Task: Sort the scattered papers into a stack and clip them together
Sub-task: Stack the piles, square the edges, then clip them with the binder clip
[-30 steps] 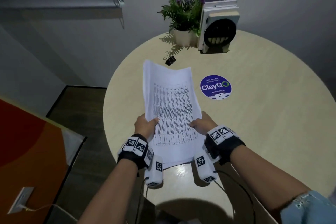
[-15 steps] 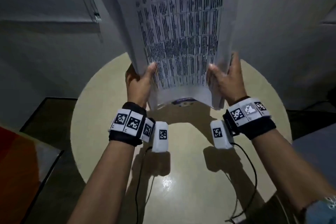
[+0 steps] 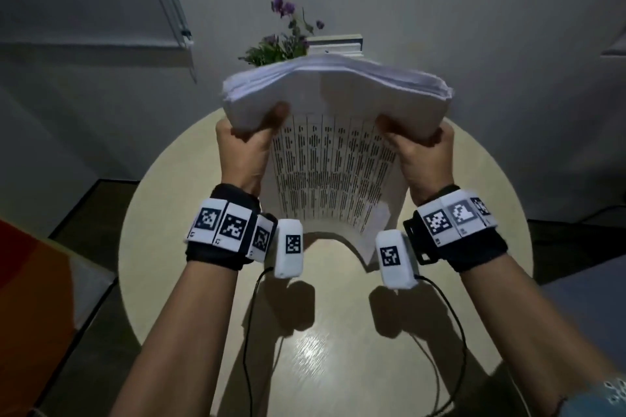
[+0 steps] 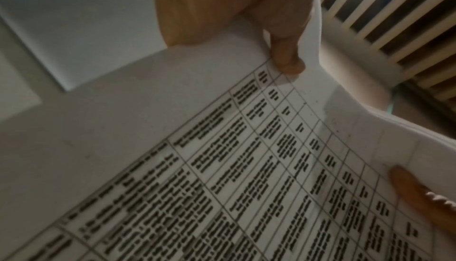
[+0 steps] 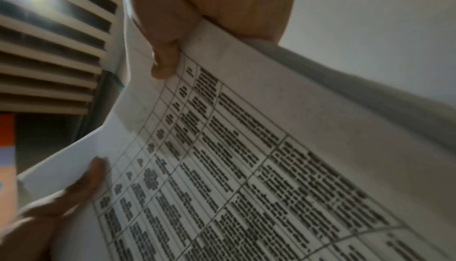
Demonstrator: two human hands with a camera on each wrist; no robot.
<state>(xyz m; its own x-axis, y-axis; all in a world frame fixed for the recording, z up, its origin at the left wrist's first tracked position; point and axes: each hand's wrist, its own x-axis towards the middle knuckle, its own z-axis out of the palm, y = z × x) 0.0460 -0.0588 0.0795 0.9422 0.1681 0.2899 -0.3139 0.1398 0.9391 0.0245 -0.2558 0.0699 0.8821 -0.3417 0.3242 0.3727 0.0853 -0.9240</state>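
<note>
Since a moment ago the stack of papers (image 3: 333,159) has tipped upright between both hands, left hand (image 3: 244,152) and right hand (image 3: 423,159) each gripping a side, its bowed white sheets hiding the table (image 3: 457,298) beyond, print blurred.

Below my grip I see the round beige table (image 3: 457,298) bare and open; beyond it the white potted purple-flowered plant (image 3: 281,44) and stacked books (image 3: 338,44) block passage.

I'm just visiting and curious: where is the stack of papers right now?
In the head view the stack of papers is held upright above the round table, gripped between the left hand and right hand, in front of the potted plant.
</note>
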